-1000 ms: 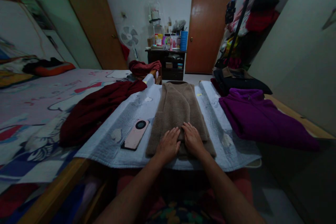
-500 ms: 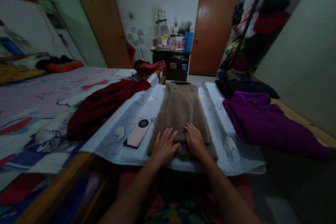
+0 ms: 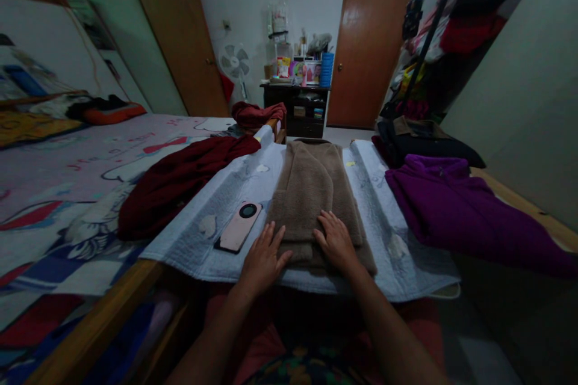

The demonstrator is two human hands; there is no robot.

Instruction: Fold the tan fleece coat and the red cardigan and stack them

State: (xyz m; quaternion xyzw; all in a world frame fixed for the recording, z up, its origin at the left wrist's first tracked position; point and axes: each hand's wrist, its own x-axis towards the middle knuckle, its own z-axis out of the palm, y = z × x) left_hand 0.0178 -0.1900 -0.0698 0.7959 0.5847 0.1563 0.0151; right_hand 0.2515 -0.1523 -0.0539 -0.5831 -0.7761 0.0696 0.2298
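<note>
Brown folded garment (image 3: 307,192), under right fingers (image 3: 329,224), left fingers (image 3: 277,239) at near corner, both spread

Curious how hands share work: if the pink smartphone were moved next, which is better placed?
Probably the left hand: it is at the near left edge of the folded brown garment, beside the pink smartphone. The right hand lies on the garment, farther away.

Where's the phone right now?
Head view, left of centre: the pink phone lies on the light-blue cloth, just left of the folded brown garment.
</note>
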